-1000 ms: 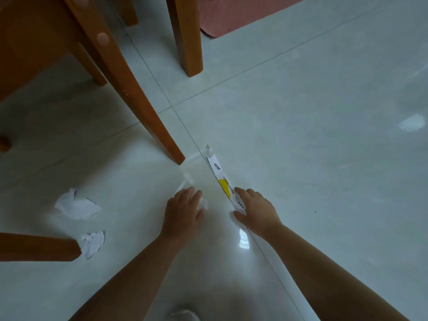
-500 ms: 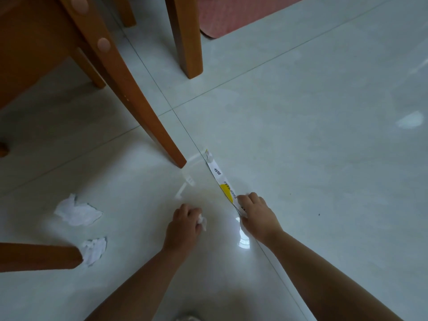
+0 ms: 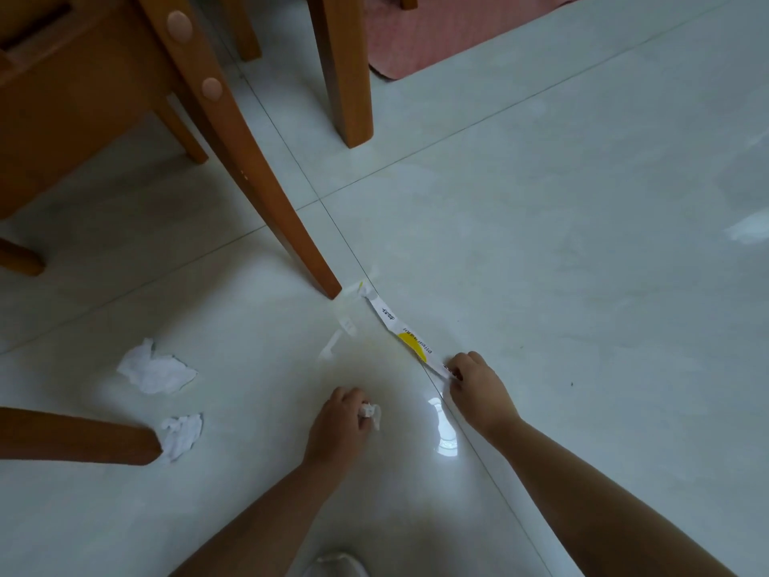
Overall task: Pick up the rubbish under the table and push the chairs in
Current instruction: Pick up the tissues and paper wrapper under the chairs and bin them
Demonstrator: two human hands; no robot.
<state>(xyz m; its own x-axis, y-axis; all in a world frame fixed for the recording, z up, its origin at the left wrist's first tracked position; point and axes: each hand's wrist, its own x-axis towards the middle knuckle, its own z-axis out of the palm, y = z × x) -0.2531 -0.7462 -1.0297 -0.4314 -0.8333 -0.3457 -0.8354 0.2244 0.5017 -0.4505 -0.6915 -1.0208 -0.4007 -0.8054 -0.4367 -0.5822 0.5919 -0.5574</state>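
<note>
A long white and yellow wrapper (image 3: 399,331) lies along a tile joint on the pale floor. My right hand (image 3: 478,389) pinches its near end. My left hand (image 3: 343,426) is closed around a small crumpled white paper (image 3: 371,411) that pokes out between the fingers. Two more crumpled white papers lie to the left: a bigger one (image 3: 156,370) and a smaller one (image 3: 183,435) against the tip of a wooden chair leg (image 3: 79,437). A wooden chair (image 3: 83,118) stands at the upper left, its slanted leg (image 3: 266,189) ending just beside the wrapper's far end.
A straight wooden leg (image 3: 347,72) stands at the top centre. A pink rug (image 3: 449,27) lies behind it. Bright light patches reflect on the glossy tiles. Something white (image 3: 335,566) shows at the bottom edge.
My left hand has closed on the small paper and drawn back towards me. My right hand slid back along the wrapper and now pinches its near end.
</note>
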